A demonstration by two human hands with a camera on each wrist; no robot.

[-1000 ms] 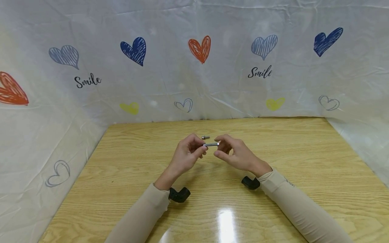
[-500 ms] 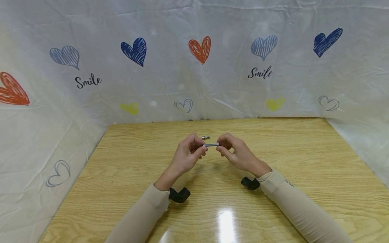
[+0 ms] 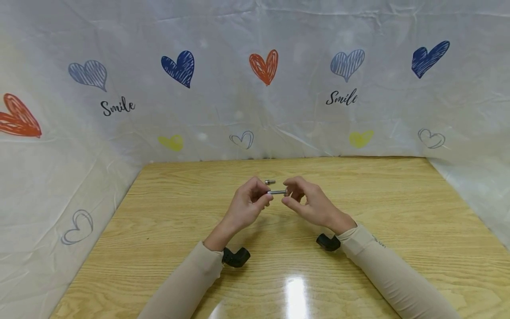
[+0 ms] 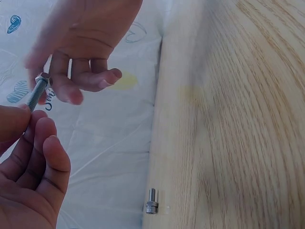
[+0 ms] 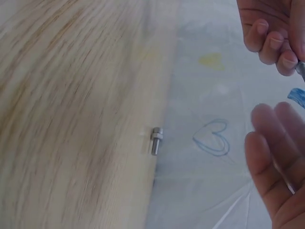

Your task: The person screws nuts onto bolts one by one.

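Note:
In the head view my left hand (image 3: 247, 204) pinches one end of a threaded metal bolt (image 3: 277, 192) between thumb and fingers. The bolt lies roughly level, pointing right. At its free end sits a hex piece (image 4: 43, 78); whether this is a nut or the bolt's head is unclear. My right hand (image 3: 312, 201) surrounds that end with thumb and forefinger parted, and its fingers look blurred in the left wrist view. Beyond the hands, a second, shorter bolt (image 3: 270, 182) with a nut (image 4: 152, 204) near its head lies on the table.
The wooden table (image 3: 179, 212) reaches back to a white cloth (image 3: 215, 115) printed with hearts and "Smile". Black wrist-worn pieces hang beneath both sleeves, one by the left sleeve (image 3: 191, 274) and one by the right sleeve (image 3: 390, 266).
Half a second ago my right thumb and forefinger closed on the bolt's hex end; now they are parted again. The left hand keeps its pinch, and the short bolt has stayed put.

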